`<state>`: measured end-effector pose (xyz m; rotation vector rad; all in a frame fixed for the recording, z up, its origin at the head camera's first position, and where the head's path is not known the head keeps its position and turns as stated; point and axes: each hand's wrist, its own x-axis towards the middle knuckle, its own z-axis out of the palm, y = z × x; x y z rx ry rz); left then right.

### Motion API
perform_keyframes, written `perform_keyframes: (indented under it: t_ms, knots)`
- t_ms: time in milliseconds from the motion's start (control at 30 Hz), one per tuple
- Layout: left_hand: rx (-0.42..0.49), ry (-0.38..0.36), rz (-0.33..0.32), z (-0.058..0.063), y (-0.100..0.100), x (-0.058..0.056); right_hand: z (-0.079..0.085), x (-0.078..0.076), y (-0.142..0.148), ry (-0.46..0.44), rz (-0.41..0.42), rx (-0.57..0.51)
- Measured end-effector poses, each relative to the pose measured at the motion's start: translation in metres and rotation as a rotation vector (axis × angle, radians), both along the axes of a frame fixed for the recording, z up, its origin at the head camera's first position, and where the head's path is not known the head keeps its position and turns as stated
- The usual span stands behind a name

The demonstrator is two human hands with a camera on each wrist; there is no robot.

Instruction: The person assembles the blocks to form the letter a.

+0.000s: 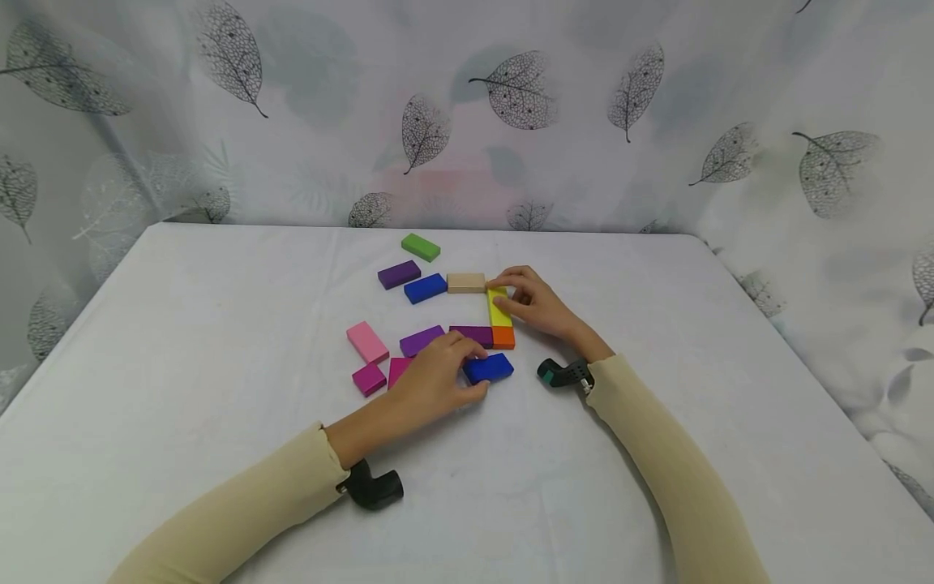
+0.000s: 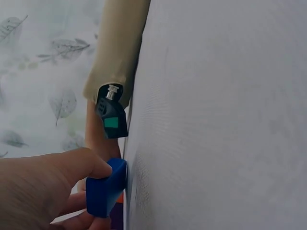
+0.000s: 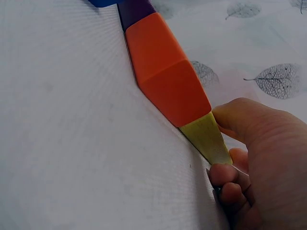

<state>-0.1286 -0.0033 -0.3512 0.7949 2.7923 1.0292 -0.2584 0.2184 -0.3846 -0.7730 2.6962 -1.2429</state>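
Note:
My left hand (image 1: pixel 438 377) pinches a blue block (image 1: pixel 489 369) between thumb and fingers, just in front of a row of blocks. In the left wrist view the thumb lies on one side of this blue block (image 2: pixel 106 189). My right hand (image 1: pixel 536 302) pinches a yellow block (image 1: pixel 499 310), with curled fingers at its far end and the thumb on it, also seen in the right wrist view. This yellow block joins an orange block (image 1: pixel 503 337) at its near end and a beige block (image 1: pixel 466 282) at its far end. A dark purple block (image 1: pixel 473 336) touches the orange one.
Left of the beige block lie another blue block (image 1: pixel 426 288), a purple block (image 1: pixel 399 274) and a green block (image 1: pixel 421 247). A violet block (image 1: pixel 421 341), a pink block (image 1: pixel 368 341) and magenta blocks (image 1: pixel 370 379) lie around the left hand. All are on a white-covered table (image 1: pixel 219 324).

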Motion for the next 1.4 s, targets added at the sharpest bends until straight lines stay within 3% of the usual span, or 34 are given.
perform_keyframes:
  t_ms: [267, 533, 1167, 1400]
  knots:
    - [-0.044, -0.087, -0.055, -0.0020, 0.0005, 0.0022, -0.0010, -0.0013, 0.0000, -0.007, -0.004, -0.003]
    - [-0.116, -0.039, -0.120, 0.0007, -0.0016, 0.0078, -0.0014, -0.0020, -0.0011, -0.004, -0.001, -0.004]
    - [0.019, -0.047, -0.119, -0.0062, 0.0042, 0.0025, -0.0005, -0.0003, 0.0008, 0.007, 0.003, -0.003]
    - [0.027, -0.063, -0.097, -0.0067, 0.0072, 0.0000, -0.0011, -0.0013, 0.0012, 0.012, 0.007, -0.002]
